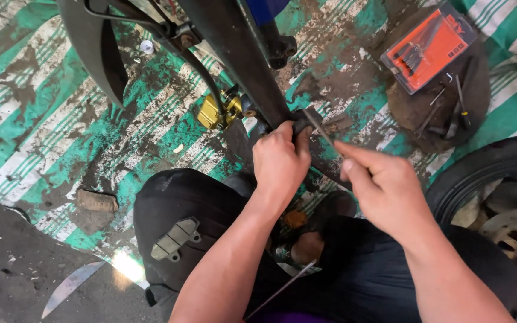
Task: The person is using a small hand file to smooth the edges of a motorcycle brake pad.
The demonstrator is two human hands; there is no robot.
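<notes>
Head view, only one given. Left hand (279, 161) clenched round the lower end of the black fork leg (240, 60), thumb side up, at centre frame. Right hand (384, 188) just beside it at 3 o'clock, pinching a thin metal rod (318, 128) between thumb and fingertips. Rod's long axis ran from 4 o'clock up to 10 o'clock, tip touching or nearly touching the fork end above the left hand; could not tell which. Fork leg itself ran from 12 o'clock down to centre, tilted.

Gold brake caliper (216, 110) hung near the fork at 10 o'clock of the left hand, apart from both hands. Orange tool case (429, 48) lay well apart at 1 o'clock on a dark rag. Tyre (486, 173) crowded the right hand's 3 o'clock side; more open room toward 9 o'clock over the striped green tarp (43, 137). Grey brake pad (175, 239) rested on the knee at 7 o'clock.
</notes>
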